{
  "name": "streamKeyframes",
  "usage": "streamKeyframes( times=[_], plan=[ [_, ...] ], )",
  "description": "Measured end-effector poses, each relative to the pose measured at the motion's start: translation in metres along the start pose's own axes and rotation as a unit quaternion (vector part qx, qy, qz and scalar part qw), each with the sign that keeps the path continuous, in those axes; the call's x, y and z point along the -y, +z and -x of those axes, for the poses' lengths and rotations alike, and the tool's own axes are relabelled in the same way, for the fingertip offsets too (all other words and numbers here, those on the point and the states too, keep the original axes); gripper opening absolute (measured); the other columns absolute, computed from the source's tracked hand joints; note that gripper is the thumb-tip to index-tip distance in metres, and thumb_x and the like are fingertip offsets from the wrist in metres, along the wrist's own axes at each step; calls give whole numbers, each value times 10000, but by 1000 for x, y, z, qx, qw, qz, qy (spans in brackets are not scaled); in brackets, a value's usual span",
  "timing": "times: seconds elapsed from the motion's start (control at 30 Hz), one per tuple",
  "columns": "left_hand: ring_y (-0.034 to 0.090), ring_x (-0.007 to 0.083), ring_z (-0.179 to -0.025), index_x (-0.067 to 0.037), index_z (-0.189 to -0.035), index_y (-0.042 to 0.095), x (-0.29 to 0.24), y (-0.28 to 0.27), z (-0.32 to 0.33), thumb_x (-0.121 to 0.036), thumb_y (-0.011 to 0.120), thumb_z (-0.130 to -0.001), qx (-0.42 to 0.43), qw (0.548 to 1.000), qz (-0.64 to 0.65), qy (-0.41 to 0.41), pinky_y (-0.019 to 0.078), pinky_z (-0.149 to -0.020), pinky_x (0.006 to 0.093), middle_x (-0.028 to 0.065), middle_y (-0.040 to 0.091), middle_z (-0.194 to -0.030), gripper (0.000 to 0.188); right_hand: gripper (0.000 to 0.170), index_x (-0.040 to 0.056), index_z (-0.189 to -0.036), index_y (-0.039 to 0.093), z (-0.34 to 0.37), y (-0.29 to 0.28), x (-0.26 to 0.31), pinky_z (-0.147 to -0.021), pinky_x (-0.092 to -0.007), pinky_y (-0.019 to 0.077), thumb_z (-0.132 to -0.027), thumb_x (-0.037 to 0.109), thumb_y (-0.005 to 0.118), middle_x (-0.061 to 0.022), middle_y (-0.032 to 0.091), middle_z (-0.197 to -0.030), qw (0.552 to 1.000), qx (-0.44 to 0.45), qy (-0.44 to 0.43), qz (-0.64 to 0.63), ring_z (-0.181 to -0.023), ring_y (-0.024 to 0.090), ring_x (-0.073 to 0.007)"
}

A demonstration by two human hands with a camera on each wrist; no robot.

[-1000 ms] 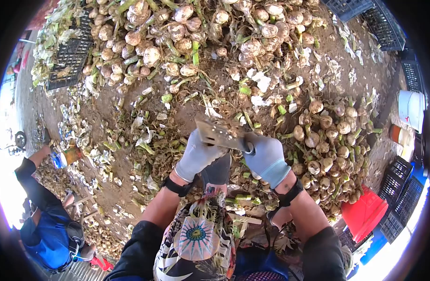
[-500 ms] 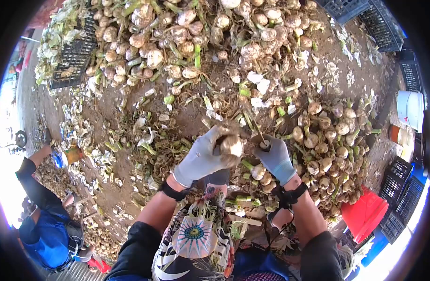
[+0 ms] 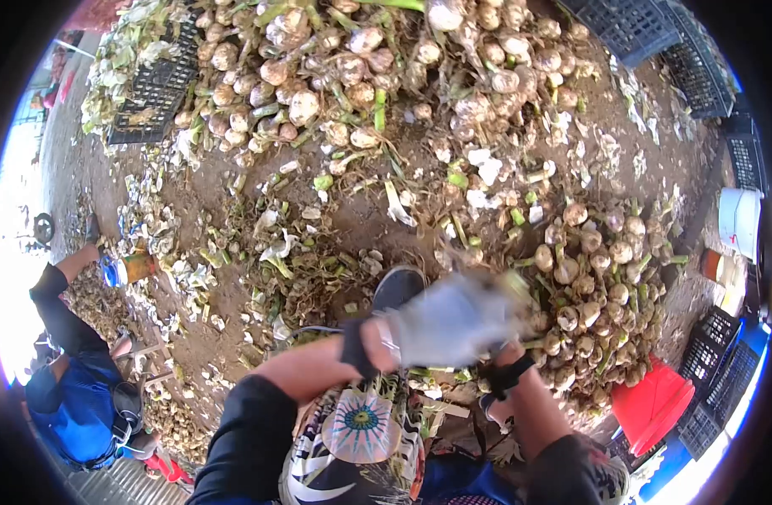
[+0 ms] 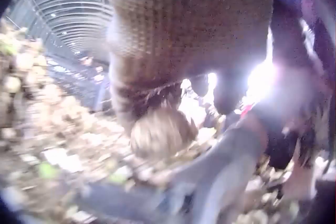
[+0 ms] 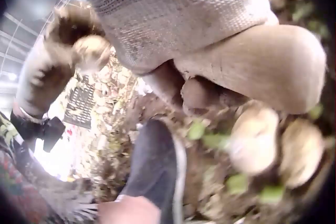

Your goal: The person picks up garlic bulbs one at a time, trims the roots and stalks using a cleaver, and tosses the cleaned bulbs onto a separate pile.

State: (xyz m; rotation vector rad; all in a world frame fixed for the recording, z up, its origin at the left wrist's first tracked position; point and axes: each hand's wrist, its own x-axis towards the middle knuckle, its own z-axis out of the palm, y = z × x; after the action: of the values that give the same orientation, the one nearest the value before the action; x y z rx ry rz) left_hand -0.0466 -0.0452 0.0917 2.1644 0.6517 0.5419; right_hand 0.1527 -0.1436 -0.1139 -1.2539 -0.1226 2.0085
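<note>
My gloved left hand (image 3: 453, 320), blurred by motion, reaches across to the right and covers most of my right hand in the head view. A garlic bulb (image 4: 160, 132) sits in its fingers, and the right wrist view also has this left hand (image 5: 44, 77) around the bulb (image 5: 92, 53). In that view my gloved right hand (image 5: 194, 19) curls round the wooden handle (image 5: 262, 66) of a knife; its blade is hidden there. Beside the hands lies the right-hand pile of garlic bulbs (image 3: 600, 269).
A larger garlic heap (image 3: 352, 71) spreads in front, with a black crate (image 3: 154, 88) at its left. Trimmed stems and peel (image 3: 310, 252) litter the soil. A red bucket (image 3: 652, 404), a white bucket (image 3: 739, 220) and crates (image 3: 710, 345) stand right. Another person (image 3: 79, 404) sits left.
The knife blade showed between the hands at first; then the left hand turned up a bulb. Now the left hand has swung right with the bulb, over the right hand toward the right-hand pile.
</note>
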Motion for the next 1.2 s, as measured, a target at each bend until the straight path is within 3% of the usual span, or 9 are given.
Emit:
streamKeyframes(
  times=[0.13,0.17,0.27,0.57,0.77,1.0,1.07,1.13,1.2],
  plan=[
    [678,298,-916,-96,-1093,618,20,-21,-29,-101,661,-744,-180,984,13,-8,588,-742,384,122,638,-1136,351,289,54,-951,740,37,86,44,-668,-329,535,-801,301,735,-83,721,-757,876,-55,46,478,-654,658,-167],
    [679,298,-861,-76,-1089,604,48,-36,-25,-119,650,-779,-174,977,-48,-113,589,-688,402,148,640,-1088,317,289,50,-942,742,37,112,63,-658,-325,531,-800,301,737,-82,720,-752,808,-68,52,582,-645,651,-157],
    [675,273,-885,-52,-1160,576,145,-78,-6,-159,665,-849,-190,840,-199,-468,578,-746,370,132,603,-1146,341,180,17,-892,722,32,102,74,-570,-270,465,-790,159,764,-7,655,-689,884,-149,-2,443,-591,567,-87],
    [678,270,-862,-40,-1192,572,176,-84,27,-261,746,-798,-56,865,-282,-410,569,-767,384,139,621,-1082,484,182,0,-982,713,17,135,83,-573,-244,451,-823,84,745,22,653,-749,930,-102,-62,348,-632,558,-61],
    [629,238,-1003,-7,-1201,563,68,-19,44,-197,844,-715,-182,923,40,-337,529,-875,375,140,617,-1070,593,279,-16,-1142,703,24,183,107,-696,-232,517,-872,42,744,-37,715,-945,983,-62,-128,114,-807,644,-81],
    [596,98,-1006,-13,-1372,442,60,-13,52,15,775,-782,-218,810,431,-331,519,-858,273,36,624,-1131,678,265,-38,-1123,701,36,194,116,-713,-230,502,-885,70,742,-10,701,-908,968,-17,-102,230,-783,611,-66],
    [573,95,-997,0,-1365,443,52,-23,47,83,679,-790,-250,743,480,-395,509,-853,262,24,610,-1128,627,249,13,-1088,709,38,185,112,-697,-268,525,-856,98,748,-30,727,-933,926,-19,-134,352,-755,662,-121],
    [599,97,-990,-9,-1418,395,65,-2,64,79,684,-817,-263,750,463,-393,530,-829,241,37,614,-1143,673,250,67,-1044,693,43,181,111,-692,-323,549,-810,144,740,-71,733,-986,647,-21,-306,698,-765,710,-235],
    [628,123,-995,-24,-1474,323,71,21,88,60,695,-848,-302,725,544,-294,559,-841,253,61,623,-1154,733,263,101,-995,658,44,183,109,-700,-384,544,-743,153,717,-90,703,-959,579,-22,-278,766,-786,695,-305]
  ],
)
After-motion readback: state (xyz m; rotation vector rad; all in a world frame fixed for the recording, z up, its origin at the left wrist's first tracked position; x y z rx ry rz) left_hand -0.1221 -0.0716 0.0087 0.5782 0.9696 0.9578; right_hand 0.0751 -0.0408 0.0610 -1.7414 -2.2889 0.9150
